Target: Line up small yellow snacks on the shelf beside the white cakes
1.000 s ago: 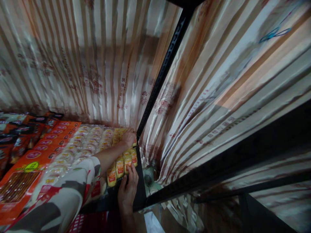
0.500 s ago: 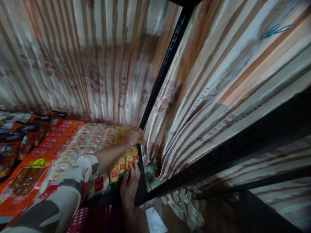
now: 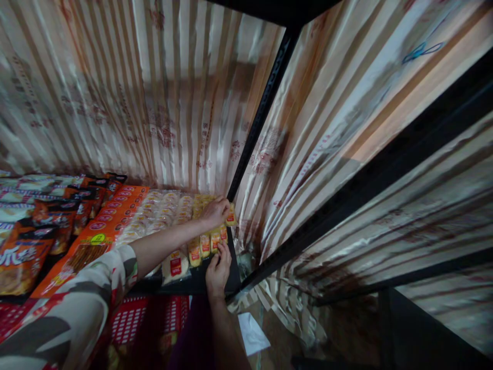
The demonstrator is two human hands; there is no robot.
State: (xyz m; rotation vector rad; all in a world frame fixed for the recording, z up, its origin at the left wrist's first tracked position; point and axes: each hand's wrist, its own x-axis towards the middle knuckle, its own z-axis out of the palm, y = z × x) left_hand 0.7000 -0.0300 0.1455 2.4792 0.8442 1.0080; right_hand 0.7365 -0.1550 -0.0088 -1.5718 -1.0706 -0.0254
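My left hand (image 3: 214, 211) reaches across the shelf to its far right corner, fingers curled on a small yellow snack packet (image 3: 231, 218) beside the black upright post (image 3: 262, 113). My right hand (image 3: 218, 267) rests at the shelf's front edge, its fingertips pinching the row of yellow packets (image 3: 204, 244) standing there. Clear packs of pale round cakes (image 3: 162, 211) lie in rows just left of my left forearm.
Orange flat packs (image 3: 96, 231) and dark snack bags (image 3: 26, 246) fill the shelf's left part. A red perforated basket (image 3: 131, 321) sits below the shelf. Striped satin curtain (image 3: 346, 133) hangs behind and to the right. A black shelf rail (image 3: 346, 205) runs diagonally right.
The view has shifted so the shelf appears higher and further off. My left hand moved slightly right to the corner packet; my right hand slid up to the yellow packets' front row.
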